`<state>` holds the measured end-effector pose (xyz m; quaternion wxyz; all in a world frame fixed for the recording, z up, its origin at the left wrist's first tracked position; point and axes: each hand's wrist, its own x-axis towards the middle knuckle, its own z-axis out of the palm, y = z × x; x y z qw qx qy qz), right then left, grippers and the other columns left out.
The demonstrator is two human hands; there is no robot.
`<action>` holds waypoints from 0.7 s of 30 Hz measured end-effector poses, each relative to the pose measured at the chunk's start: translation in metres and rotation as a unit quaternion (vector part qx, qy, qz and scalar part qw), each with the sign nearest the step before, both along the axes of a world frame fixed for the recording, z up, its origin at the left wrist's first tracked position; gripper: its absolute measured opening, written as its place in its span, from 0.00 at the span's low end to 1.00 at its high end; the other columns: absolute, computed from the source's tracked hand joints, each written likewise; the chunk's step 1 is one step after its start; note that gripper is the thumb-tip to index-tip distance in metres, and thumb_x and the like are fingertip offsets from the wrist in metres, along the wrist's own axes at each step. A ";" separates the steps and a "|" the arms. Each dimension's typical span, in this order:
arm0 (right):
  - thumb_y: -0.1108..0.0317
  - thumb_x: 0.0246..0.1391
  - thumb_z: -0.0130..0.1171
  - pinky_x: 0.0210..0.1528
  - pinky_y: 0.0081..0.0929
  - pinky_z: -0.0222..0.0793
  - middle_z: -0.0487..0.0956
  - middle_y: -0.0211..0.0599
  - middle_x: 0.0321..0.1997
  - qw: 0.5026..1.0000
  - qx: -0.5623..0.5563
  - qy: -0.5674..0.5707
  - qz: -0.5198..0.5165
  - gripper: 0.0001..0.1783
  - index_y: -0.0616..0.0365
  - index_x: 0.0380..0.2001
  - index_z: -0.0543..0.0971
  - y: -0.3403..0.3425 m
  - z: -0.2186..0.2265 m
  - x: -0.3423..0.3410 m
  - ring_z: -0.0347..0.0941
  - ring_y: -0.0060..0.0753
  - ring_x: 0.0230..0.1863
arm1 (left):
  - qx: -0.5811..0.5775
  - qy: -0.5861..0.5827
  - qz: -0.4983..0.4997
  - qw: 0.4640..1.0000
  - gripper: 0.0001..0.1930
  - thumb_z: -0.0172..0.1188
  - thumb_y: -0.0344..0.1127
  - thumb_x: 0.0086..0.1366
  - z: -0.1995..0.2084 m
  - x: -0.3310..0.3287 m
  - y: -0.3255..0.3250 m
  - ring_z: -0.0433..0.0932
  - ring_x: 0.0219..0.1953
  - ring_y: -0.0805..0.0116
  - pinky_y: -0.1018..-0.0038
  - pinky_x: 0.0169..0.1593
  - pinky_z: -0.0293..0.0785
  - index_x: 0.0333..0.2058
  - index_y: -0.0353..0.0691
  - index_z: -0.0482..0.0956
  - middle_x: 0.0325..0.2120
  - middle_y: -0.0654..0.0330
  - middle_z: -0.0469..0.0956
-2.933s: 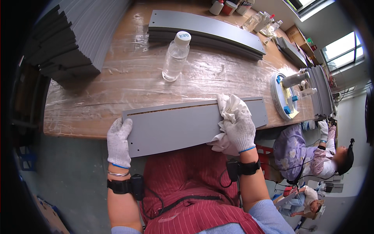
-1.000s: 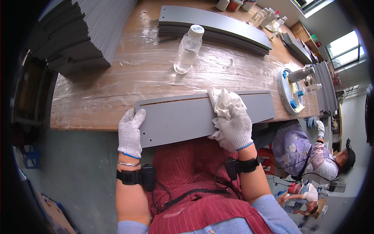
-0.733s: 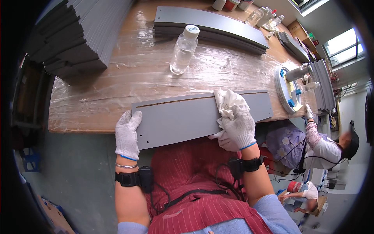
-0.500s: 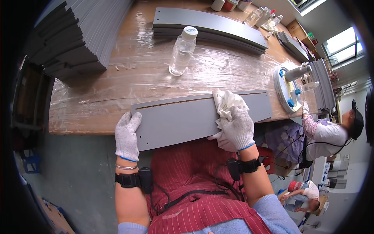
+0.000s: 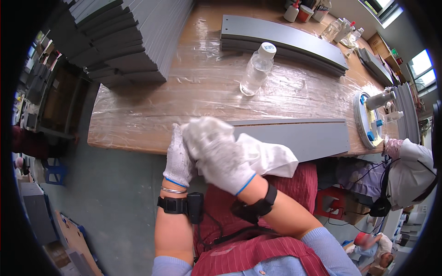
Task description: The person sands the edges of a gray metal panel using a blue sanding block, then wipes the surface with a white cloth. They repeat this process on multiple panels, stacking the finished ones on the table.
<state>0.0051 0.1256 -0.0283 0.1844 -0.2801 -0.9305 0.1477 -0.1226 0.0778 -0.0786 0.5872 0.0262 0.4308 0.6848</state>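
A long grey panel (image 5: 304,138) lies at the table's front edge, with a narrow slot along its far side. My left hand (image 5: 178,158), in a white knit glove, grips the panel's left end; its thumb is partly hidden behind the other glove. My right hand (image 5: 216,154), gloved too and smeared by motion, has crossed over to that same end. It presses a white cloth (image 5: 274,157) on the panel, and the loose part of the cloth trails to the right. Beyond the panel stands a clear capped bottle (image 5: 256,73) of colourless liquid.
Tall stacks of grey panels (image 5: 124,46) stand at the left of the film-covered table (image 5: 124,117). More panels (image 5: 285,39) lie at the back. A round tray (image 5: 363,124) holding bottles is at the right, near a co-worker (image 5: 410,168). A blue stool (image 5: 56,172) stands on the floor.
My right hand has swept the cloth leftward along the panel, up to my left hand. My left hand stays at the panel's left end. The whole view has shifted.
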 end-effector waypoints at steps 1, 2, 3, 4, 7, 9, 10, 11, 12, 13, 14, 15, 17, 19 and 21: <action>0.62 0.48 0.63 0.46 0.51 0.76 0.77 0.55 0.49 0.999 -0.009 -0.026 0.033 0.29 0.58 0.55 0.74 -0.014 -0.004 -0.001 0.78 0.58 0.45 | 0.013 -0.006 -0.054 0.998 0.40 0.37 0.70 0.72 -0.023 -0.016 -0.008 0.78 0.53 0.58 0.63 0.59 0.76 0.59 0.37 0.71 0.50 0.49 0.78; 0.60 0.49 0.63 0.46 0.49 0.76 0.78 0.54 0.47 0.996 -0.021 -0.051 0.065 0.27 0.57 0.54 0.76 -0.028 -0.012 -0.002 0.79 0.57 0.44 | 0.057 -0.097 -0.106 0.988 0.40 0.37 0.70 0.73 -0.020 -0.020 -0.007 0.79 0.53 0.58 0.62 0.57 0.78 0.60 0.35 0.69 0.51 0.49 0.78; 0.59 0.50 0.63 0.47 0.48 0.77 0.79 0.53 0.48 0.982 -0.138 -0.062 0.113 0.26 0.57 0.53 0.77 -0.029 0.000 0.010 0.80 0.55 0.45 | 0.022 -0.079 -0.081 0.993 0.41 0.37 0.70 0.73 -0.014 -0.018 -0.007 0.79 0.52 0.58 0.62 0.56 0.78 0.61 0.34 0.68 0.52 0.49 0.78; 0.57 0.51 0.63 0.48 0.46 0.77 0.79 0.52 0.49 0.952 -0.254 -0.072 0.157 0.25 0.56 0.51 0.78 -0.026 0.012 0.031 0.80 0.53 0.46 | -0.012 -0.062 -0.056 0.996 0.42 0.37 0.70 0.73 -0.010 -0.015 -0.007 0.79 0.52 0.58 0.61 0.56 0.78 0.62 0.34 0.67 0.53 0.48 0.77; 0.63 0.53 0.65 0.49 0.39 0.77 0.82 0.47 0.45 0.940 -0.294 -0.065 0.160 0.17 0.57 0.45 0.82 0.008 0.009 0.122 0.81 0.45 0.45 | 0.038 -0.099 -0.110 0.988 0.41 0.36 0.68 0.74 -0.013 -0.025 -0.013 0.78 0.54 0.59 0.64 0.59 0.76 0.63 0.32 0.66 0.54 0.48 0.77; 0.73 0.52 0.64 0.47 0.29 0.77 0.84 0.36 0.39 0.870 -0.485 0.055 -0.068 0.12 0.61 0.41 0.83 0.030 0.019 0.179 0.80 0.29 0.43 | 0.050 -0.093 -0.108 0.989 0.35 0.41 0.61 0.76 -0.021 -0.024 -0.016 0.77 0.55 0.61 0.65 0.60 0.74 0.63 0.31 0.66 0.55 0.50 0.76; 0.77 0.52 0.62 0.46 0.25 0.76 0.84 0.33 0.39 0.848 -0.482 0.107 -0.191 0.13 0.63 0.42 0.83 0.038 0.037 0.192 0.78 0.23 0.42 | 0.057 -0.087 -0.109 0.989 0.32 0.43 0.57 0.78 -0.022 -0.023 -0.015 0.76 0.56 0.62 0.66 0.61 0.73 0.63 0.31 0.66 0.55 0.50 0.76; 0.77 0.52 0.61 0.45 0.24 0.75 0.83 0.33 0.39 0.831 -0.454 0.200 -0.250 0.13 0.64 0.43 0.82 0.046 0.048 0.208 0.77 0.22 0.40 | 0.055 -0.035 -0.106 0.992 0.28 0.45 0.51 0.77 -0.018 -0.019 -0.011 0.76 0.56 0.63 0.66 0.60 0.73 0.62 0.31 0.67 0.55 0.51 0.76; 0.80 0.50 0.58 0.47 0.23 0.75 0.83 0.34 0.42 0.831 -0.416 0.218 -0.297 0.17 0.64 0.45 0.81 0.059 0.047 0.232 0.78 0.22 0.43 | 0.057 0.021 -0.101 0.993 0.25 0.48 0.45 0.76 -0.014 -0.012 -0.008 0.76 0.56 0.64 0.67 0.60 0.73 0.62 0.32 0.67 0.55 0.53 0.77; 0.77 0.52 0.59 0.46 0.22 0.74 0.83 0.33 0.41 0.832 -0.378 0.245 -0.323 0.15 0.63 0.45 0.81 0.072 0.048 0.246 0.77 0.21 0.42 | 0.060 0.080 -0.092 0.991 0.22 0.51 0.39 0.76 -0.010 -0.007 -0.004 0.76 0.56 0.64 0.67 0.60 0.73 0.62 0.32 0.68 0.54 0.54 0.77; 0.75 0.53 0.61 0.46 0.21 0.73 0.82 0.31 0.41 0.835 -0.338 0.282 -0.330 0.15 0.63 0.45 0.81 0.087 0.044 0.261 0.76 0.20 0.41 | 0.049 0.121 -0.106 0.986 0.21 0.52 0.34 0.74 -0.007 -0.005 0.001 0.76 0.56 0.65 0.67 0.60 0.73 0.62 0.32 0.68 0.54 0.54 0.77; 0.74 0.54 0.61 0.47 0.22 0.73 0.82 0.31 0.40 0.840 -0.311 0.295 -0.332 0.15 0.61 0.46 0.81 0.104 0.045 0.273 0.76 0.21 0.41 | 0.034 0.161 -0.117 0.979 0.22 0.53 0.29 0.72 -0.005 -0.003 0.002 0.75 0.56 0.65 0.67 0.61 0.72 0.62 0.31 0.67 0.55 0.55 0.76; 0.71 0.55 0.62 0.49 0.25 0.72 0.82 0.32 0.40 0.865 -0.219 0.293 -0.343 0.16 0.59 0.48 0.81 0.142 0.046 0.270 0.77 0.26 0.43 | 0.018 0.211 -0.118 0.970 0.26 0.54 0.22 0.68 -0.002 0.001 0.008 0.74 0.56 0.66 0.68 0.63 0.70 0.64 0.29 0.65 0.56 0.54 0.75; 0.68 0.56 0.64 0.53 0.31 0.72 0.82 0.36 0.42 0.885 -0.079 0.261 -0.377 0.17 0.56 0.49 0.81 0.182 0.051 0.258 0.78 0.34 0.46 | 0.014 0.214 -0.114 0.970 0.27 0.55 0.21 0.67 -0.005 0.002 0.014 0.75 0.57 0.65 0.69 0.63 0.71 0.64 0.29 0.64 0.57 0.53 0.75; 0.66 0.54 0.66 0.55 0.38 0.70 0.82 0.40 0.46 0.898 0.180 0.061 -0.397 0.18 0.54 0.49 0.82 0.214 0.049 0.234 0.76 0.42 0.51 | 0.011 0.186 -0.098 0.978 0.28 0.55 0.22 0.67 -0.011 0.004 0.012 0.73 0.59 0.64 0.69 0.64 0.69 0.65 0.30 0.63 0.58 0.53 0.74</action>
